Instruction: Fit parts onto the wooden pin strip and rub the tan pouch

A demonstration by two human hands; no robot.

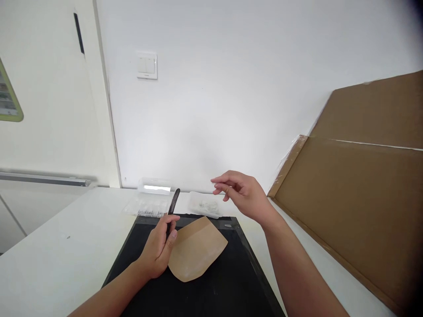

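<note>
No writing can be read anywhere in view; the white strip on the far tray is blank glare. The black mat [211,281] lies on the white table [66,246]. On the mat's middle rests a tan leather piece [196,253], and the left hand [158,253] sits at its left edge, fingers closed around a dark tool [172,207] that points away past the mat's far edge. The right hand [243,191] hovers above the mat's far right corner, loosely open, holding nothing. Beyond the mat stand two clear trays [150,203], then cardboard [357,207] leaning at its right.
</note>
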